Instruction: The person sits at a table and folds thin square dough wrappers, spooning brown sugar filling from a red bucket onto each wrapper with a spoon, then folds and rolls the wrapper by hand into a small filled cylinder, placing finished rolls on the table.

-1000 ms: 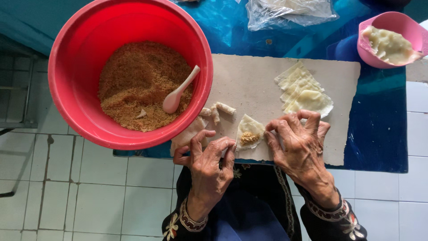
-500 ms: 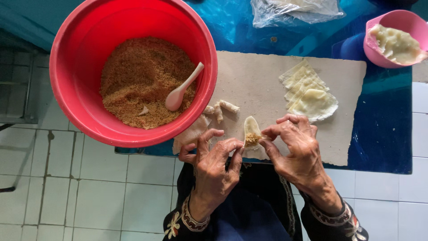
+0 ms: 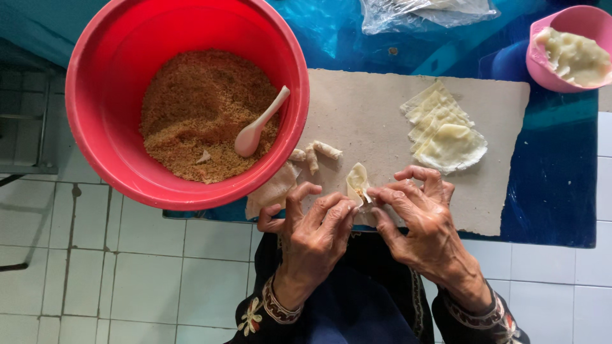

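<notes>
Currently, head view only. Left hand (image 3: pixel 312 232) and right hand (image 3: pixel 421 216) meet at the near edge of a beige board (image 3: pixel 382 114) lying on the blue-covered worktop (image 3: pixel 548 197). Both sets of fingers are closed in a pinch on one small pale wrapper (image 3: pixel 357 185), folded up around a brownish filling; it stands between the fingertips, just above the board's near edge.

A large red bowl (image 3: pixel 95 127) sits left, overlapping the board's left end, and holds crumbly brown filling (image 3: pixel 197 108) with a white spoon (image 3: pixel 258 124) resting in it. Three small rolled pieces (image 3: pixel 315 153) lie just beside the bowl's rim. A stack of flat wrappers (image 3: pixel 446 130) lies right of centre on the board. A pink bowl (image 3: pixel 542 64) of pale paste sits far right; a clear plastic bag (image 3: pixel 427 13) lies at the far edge.

Risk, as judged: the wrapper looks thin, so uneven pinching could tear it or squeeze filling out of the open top. It is held right at the board's near edge, with tiled floor (image 3: pixel 127 274) below, so a slip could drop it off the worktop.

Room: open board between the hands and the stack; the left side is crowded by the red bowl and the rolled pieces.
</notes>
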`<state>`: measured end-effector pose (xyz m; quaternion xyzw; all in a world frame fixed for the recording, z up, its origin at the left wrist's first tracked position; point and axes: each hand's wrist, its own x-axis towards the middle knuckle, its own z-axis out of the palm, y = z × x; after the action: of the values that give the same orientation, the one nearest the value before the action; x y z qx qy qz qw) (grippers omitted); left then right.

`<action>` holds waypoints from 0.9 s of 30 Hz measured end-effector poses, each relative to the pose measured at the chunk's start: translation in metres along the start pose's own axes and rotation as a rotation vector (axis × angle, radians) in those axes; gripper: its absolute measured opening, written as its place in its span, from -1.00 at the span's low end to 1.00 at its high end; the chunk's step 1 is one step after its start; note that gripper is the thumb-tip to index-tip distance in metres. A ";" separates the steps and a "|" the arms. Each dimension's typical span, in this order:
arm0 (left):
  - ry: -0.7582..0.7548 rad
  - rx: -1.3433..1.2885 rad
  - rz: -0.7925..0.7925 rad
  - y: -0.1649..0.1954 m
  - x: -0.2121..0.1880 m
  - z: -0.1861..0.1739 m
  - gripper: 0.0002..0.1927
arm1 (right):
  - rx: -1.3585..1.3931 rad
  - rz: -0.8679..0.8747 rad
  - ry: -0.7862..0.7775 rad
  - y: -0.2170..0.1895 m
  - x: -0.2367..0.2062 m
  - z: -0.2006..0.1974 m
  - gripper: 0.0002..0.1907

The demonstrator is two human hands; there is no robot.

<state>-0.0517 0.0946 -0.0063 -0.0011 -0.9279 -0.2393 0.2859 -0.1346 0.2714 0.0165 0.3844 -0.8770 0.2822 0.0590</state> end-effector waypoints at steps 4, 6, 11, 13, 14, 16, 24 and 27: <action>0.013 0.072 0.026 0.001 0.000 0.001 -0.86 | -0.059 -0.013 0.024 0.000 0.001 0.002 -0.74; 0.006 0.087 0.044 0.001 0.001 0.000 -0.85 | -0.074 -0.011 0.043 0.000 0.001 0.004 -0.78; -0.046 0.092 0.075 0.001 0.006 -0.005 -0.83 | -0.083 -0.010 0.050 0.001 0.003 0.006 -0.77; -0.068 0.050 0.073 0.000 0.009 -0.006 -0.81 | -0.069 -0.040 0.080 0.004 0.005 0.007 -0.74; -0.089 0.021 0.085 -0.001 0.010 -0.007 -0.81 | -0.063 -0.055 0.094 0.005 0.006 0.007 -0.73; -0.132 -0.036 0.107 -0.005 0.011 -0.011 -0.80 | -0.044 -0.101 0.076 0.007 0.007 0.005 -0.71; -0.184 -0.049 0.162 -0.015 0.010 -0.006 -0.66 | -0.126 -0.200 -0.004 -0.003 0.010 -0.010 -0.66; -0.156 -0.102 0.131 -0.013 0.014 0.001 -0.74 | -0.222 -0.278 -0.026 -0.003 0.014 -0.015 -0.69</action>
<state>-0.0654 0.0816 -0.0057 -0.0949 -0.9320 -0.2661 0.2273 -0.1443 0.2691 0.0352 0.4968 -0.8418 0.1677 0.1284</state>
